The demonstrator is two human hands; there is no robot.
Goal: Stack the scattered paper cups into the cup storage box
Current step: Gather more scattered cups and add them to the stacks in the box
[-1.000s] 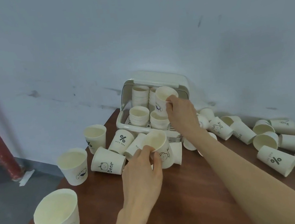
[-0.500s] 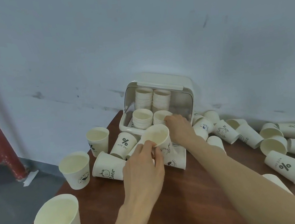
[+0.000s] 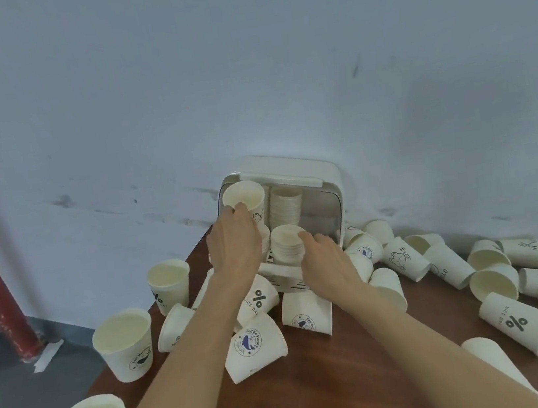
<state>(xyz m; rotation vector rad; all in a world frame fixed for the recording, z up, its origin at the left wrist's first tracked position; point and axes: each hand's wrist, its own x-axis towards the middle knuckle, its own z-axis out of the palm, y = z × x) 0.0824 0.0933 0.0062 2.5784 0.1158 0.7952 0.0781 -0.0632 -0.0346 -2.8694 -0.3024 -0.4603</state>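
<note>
The left hand (image 3: 233, 240) is gripping a paper cup (image 3: 246, 202) by its rim, holding it at the back left of the storage box (image 3: 323, 179). The right hand (image 3: 324, 260) is reaching into the box front, its fingertips (image 3: 303, 237) touching the rim of a short stack of cups (image 3: 288, 244); whether they are pinching it cannot be told. A taller stack (image 3: 286, 206) is standing behind. Loose cups are lying on the brown table (image 3: 355, 382) around the box, some upright (image 3: 125, 345), many tipped over (image 3: 515, 321).

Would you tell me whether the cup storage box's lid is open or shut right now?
Open. The lid is swung up against the wall, and the cup stacks inside the storage box show.
</note>
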